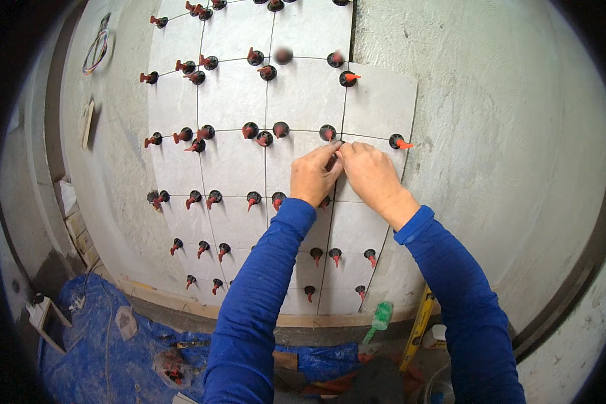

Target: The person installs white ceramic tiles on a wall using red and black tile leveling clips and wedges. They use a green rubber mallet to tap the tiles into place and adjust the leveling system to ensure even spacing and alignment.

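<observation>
My left hand (pixel 313 175) and my right hand (pixel 372 176) meet on the wall at a joint in the pale square tiles (pixel 304 91), their fingers pinched round a small dark piece, mostly hidden. Just above them sits a black round tile clip with a red tab (pixel 327 132). A similar clip with a bright orange tab (pixel 400 143) is to the right. Several more clips (pixel 254 198) line the tile joints around and below my hands.
Bare plaster (pixel 491 135) flanks the tiles; coiled wires (pixel 95 50) hang left. Below are a blue tarp (pixel 87 350), a stand (pixel 47 316), a green tool (pixel 380 316), a yellow level (pixel 417 326) and a plastic bag (pixel 168 363).
</observation>
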